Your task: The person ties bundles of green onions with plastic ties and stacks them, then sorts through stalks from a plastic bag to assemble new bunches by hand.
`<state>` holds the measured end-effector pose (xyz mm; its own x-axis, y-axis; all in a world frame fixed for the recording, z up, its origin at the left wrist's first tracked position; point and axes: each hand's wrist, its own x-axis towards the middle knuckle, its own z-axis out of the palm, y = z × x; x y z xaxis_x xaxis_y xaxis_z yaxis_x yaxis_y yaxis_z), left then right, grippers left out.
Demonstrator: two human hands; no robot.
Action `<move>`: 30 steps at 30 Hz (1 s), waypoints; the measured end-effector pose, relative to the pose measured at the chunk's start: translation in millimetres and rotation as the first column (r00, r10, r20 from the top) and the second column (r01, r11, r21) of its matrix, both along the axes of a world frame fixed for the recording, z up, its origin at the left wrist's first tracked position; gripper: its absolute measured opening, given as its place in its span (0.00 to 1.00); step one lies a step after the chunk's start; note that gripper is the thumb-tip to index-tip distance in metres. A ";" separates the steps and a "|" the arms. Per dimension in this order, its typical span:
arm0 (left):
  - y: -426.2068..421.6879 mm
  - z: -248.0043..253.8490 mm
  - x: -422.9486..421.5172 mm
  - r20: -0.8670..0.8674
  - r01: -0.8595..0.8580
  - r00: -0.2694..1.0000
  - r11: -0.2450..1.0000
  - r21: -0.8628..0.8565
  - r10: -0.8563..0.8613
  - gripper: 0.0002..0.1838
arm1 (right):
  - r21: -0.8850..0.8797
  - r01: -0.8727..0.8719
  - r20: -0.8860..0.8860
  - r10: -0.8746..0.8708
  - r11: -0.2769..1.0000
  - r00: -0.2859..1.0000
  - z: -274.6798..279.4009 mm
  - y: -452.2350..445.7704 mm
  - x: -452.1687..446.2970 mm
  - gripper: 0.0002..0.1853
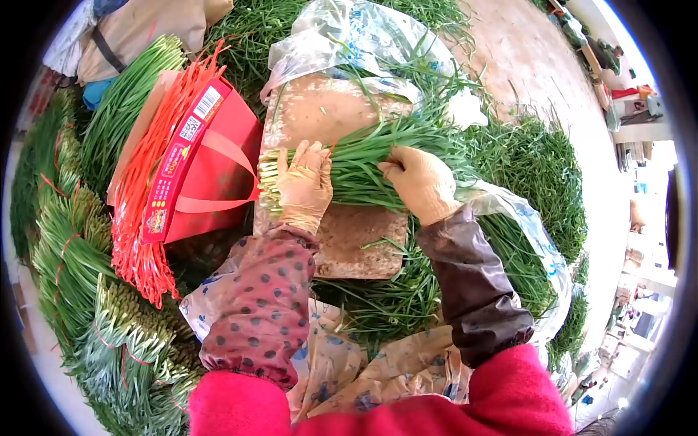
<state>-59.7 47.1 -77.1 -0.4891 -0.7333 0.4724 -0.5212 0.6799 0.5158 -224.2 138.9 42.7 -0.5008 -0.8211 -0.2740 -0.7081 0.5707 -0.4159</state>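
A bunch of garlic chives (363, 152) lies across a worn wooden board (360, 247), pale stem ends to the left and green leaves to the right. My left hand (305, 185), in a thin glove, is closed over the bunch near the stem ends. Beside its fingertips shows a bit of red tie (331, 151). Among the leaves, my right hand (422, 182), also gloved, has its fingers curled tightly on some chive leaves; the inside of its grip is hidden.
Left of the board stands a red carton (218, 174) with red tie strips (142, 211) hanging over it. Tied chive bundles (80, 247) are stacked at far left. Loose chives (531, 167) heap at right, near clear plastic (538, 254). Another plastic bag (363, 43) covers the board's far end.
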 end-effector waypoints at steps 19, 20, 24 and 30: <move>0.8 -3.0 1.9 0.045 0.049 0.998 0.998 -0.051 -0.047 0.07 | 0.090 -0.590 0.613 0.422 0.803 0.668 13.7 38.6 100.5 0.15; 0.7 -5.0 2.3 0.065 0.049 0.997 0.997 -0.053 -0.045 0.07 | -0.054 -0.487 0.550 0.433 0.872 0.714 13.8 50.9 85.3 0.16; 3.2 -0.6 2.2 0.052 0.055 0.997 0.998 -0.037 -0.053 0.07 | -0.478 0.198 0.170 -0.131 0.856 0.977 20.6 59.6 8.0 0.08; 2.2 0.4 1.6 0.085 0.041 0.996 0.999 -0.035 -0.038 0.06 | -0.195 0.023 -0.181 -0.059 0.981 0.982 19.9 28.8 -28.2 0.12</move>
